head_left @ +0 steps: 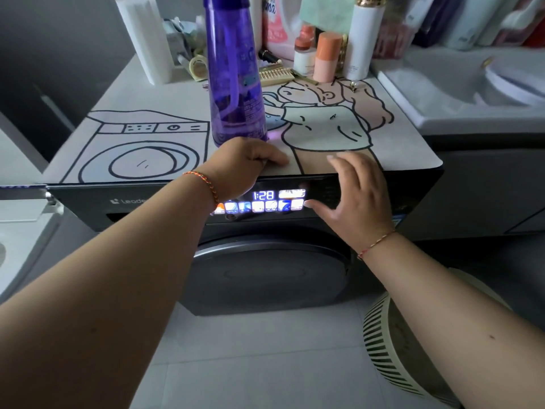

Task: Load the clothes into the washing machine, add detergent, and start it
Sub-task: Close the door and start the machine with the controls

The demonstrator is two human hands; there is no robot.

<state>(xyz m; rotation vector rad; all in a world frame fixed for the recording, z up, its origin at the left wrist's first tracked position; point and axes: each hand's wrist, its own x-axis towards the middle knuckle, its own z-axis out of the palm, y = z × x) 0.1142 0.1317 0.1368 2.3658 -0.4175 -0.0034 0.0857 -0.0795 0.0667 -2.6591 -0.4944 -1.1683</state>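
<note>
The dark front-load washing machine (413, 208) stands in front of me with its round door (265, 273) closed. Its control panel (262, 200) is lit and reads 1:28 above a row of bright icons. My left hand (241, 165) rests on the machine's top front edge, fingers curled loosely over the cartoon mat (141, 143). My right hand (356, 193) is spread over the right of the panel, its thumb tip touching beside the last icon. A tall purple detergent bottle (236, 72) stands upright on the mat just behind my left hand.
Toiletry bottles (327, 54), a comb and a white roll (144, 39) crowd the back of the machine top. A white sink (460, 93) lies to the right. A slatted cream laundry basket (395, 346) sits on the tiled floor at lower right.
</note>
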